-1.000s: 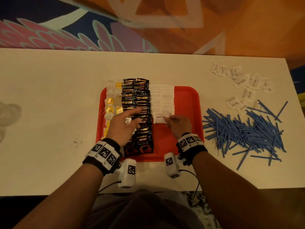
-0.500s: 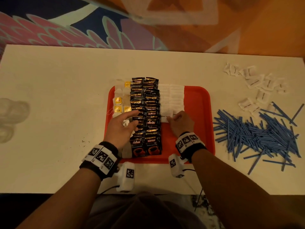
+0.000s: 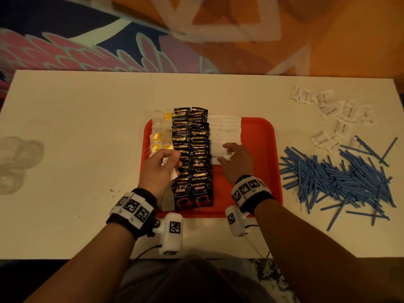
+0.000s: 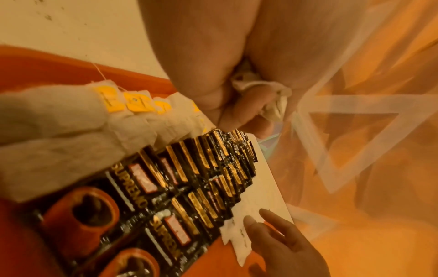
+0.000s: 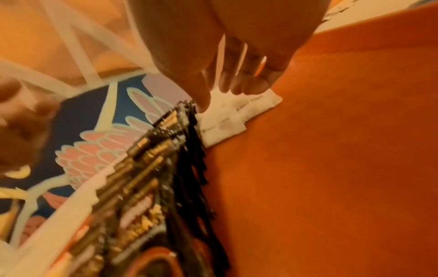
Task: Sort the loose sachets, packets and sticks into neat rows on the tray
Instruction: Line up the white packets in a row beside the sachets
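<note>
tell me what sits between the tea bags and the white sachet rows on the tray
Two rows of black coffee packets fill the strip between the tea bags and the white sachet rows on the tray; the head view shows it.

Red tray [image 3: 262, 136], blue sticks [image 3: 341, 178]

White sachets [image 3: 225, 134] rowed on red tray [image 3: 260, 149] (others loose).

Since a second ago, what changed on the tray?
Left hand drew its pointing finger back off the black packets and curls round spare sachets. Right hand, which was setting a sachet at the white row's near end, now presses it flat. Tray, sticks unchanged.
</note>
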